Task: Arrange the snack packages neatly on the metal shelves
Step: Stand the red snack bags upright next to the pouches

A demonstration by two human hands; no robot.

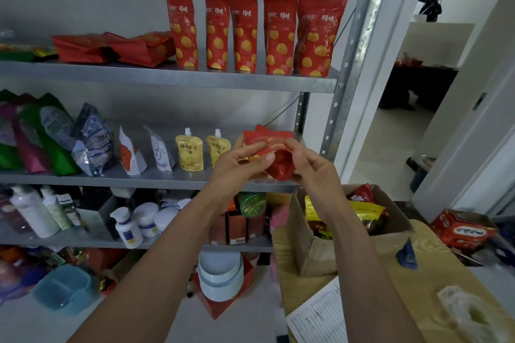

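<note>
Both my hands hold one red snack pouch (274,147) in front of the right end of the middle metal shelf (156,179). My left hand (237,160) pinches its left side between thumb and fingers. My right hand (309,163) grips its right side and bottom. On the top shelf (167,78) several matching red pouches (245,33) stand upright in a row, and more red pouches (117,47) lie flat to their left. Two yellow spouted pouches (190,152) stand on the middle shelf just left of my hands.
Green, purple and silver bags (55,136) fill the middle shelf's left. Bottles and jars (125,224) sit on the lower shelf. An open cardboard box (312,231) of snacks stands on a wooden table (434,281) at right, beside a doorway.
</note>
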